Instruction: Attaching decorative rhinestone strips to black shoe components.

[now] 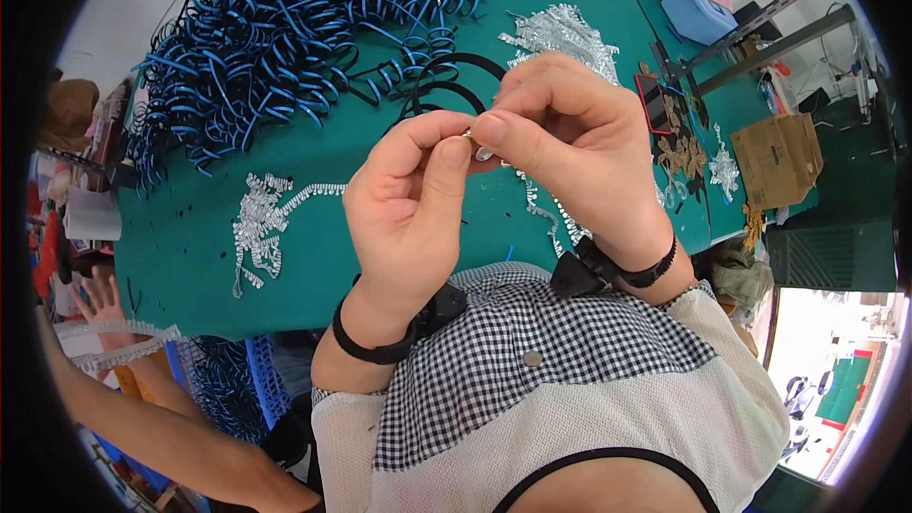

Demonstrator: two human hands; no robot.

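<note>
Close together over the front of the green table, both my hands are closed at the fingertips. Thumb and forefinger of my left hand [404, 204] pinch at a small shiny silver metal piece [484, 154]. From the other side, my right hand [589, 152] presses its thumb against the same spot, its other fingers curled. Black strip loops [456, 62] arch just behind the fingers; whether their ends are in my grip is hidden. A strip of silver metal pieces [261, 223] lies left of my hands, and another silver strip [541, 214] runs below my right hand.
A large heap of curled black-and-blue strips [275, 47] covers the table's far left. Beyond my right hand sit a silver heap [565, 33], a red-edged dark device [654, 103], a cardboard box [779, 160] and a blue bin [698, 9]. Another person's arm [171, 418] reaches in at lower left.
</note>
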